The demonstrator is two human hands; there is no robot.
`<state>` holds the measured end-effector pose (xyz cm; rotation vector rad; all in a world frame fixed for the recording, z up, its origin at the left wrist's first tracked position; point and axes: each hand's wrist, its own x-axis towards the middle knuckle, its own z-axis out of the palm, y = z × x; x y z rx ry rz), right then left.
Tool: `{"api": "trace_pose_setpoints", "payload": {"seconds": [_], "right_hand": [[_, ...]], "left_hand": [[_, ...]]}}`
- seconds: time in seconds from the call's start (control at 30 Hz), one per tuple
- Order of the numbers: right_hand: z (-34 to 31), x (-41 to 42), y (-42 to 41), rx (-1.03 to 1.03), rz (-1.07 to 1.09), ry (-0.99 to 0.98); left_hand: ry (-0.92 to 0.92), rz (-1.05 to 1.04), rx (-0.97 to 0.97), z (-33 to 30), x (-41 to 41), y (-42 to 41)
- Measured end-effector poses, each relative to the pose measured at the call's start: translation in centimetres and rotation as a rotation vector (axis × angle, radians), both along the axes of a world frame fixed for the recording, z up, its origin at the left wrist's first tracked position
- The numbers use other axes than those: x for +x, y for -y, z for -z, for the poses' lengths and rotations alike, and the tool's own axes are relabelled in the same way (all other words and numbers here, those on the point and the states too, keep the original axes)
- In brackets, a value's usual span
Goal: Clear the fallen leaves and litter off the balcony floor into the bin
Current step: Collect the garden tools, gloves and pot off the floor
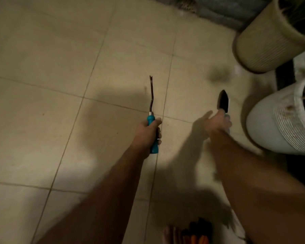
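Observation:
My left hand (148, 132) grips the teal handle of a forked weeder tool (151, 95), its thin dark shaft pointing away over the beige floor tiles (60, 67). My right hand (217, 123) holds a small hand trowel (223, 101) by its handle, with the dark pointed blade aimed forward. A blurred dark clump of debris (217, 74) lies on the tile ahead of the trowel. No bin shows in the head view.
A beige ribbed planter (264, 43) stands at the top right and a white ribbed planter (278, 124) at the right, both with plants. A grey wall base (218, 7) runs along the top. An orange and black object (197, 233) lies at the bottom edge.

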<state>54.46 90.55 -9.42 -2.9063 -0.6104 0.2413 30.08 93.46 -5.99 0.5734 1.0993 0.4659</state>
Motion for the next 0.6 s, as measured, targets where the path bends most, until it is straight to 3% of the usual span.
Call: {"api": "trace_pose_setpoints", "payload": {"seconds": [0.17,0.3,0.47,0.6], "right_hand": [[3.1,3.4,0.9,-0.077,0.179,0.043],[3.7,0.2,-0.6,-0.01,0.276,0.084],[1.8,-9.9,-5.5,0.356,0.128,-0.357],[-0.2,-21.4,-8.9,0.563,-0.04,-0.66]], "left_hand": [[0.08,0.038,0.005,3.4,-1.2,-1.1],[0.092,0.046,0.024,4.5,-3.4,-1.4],[0.024,-0.016,0.034,3.4,-6.6,-2.5],[-0.159,-0.127,0.106,1.3,-9.9,-5.0]]}}
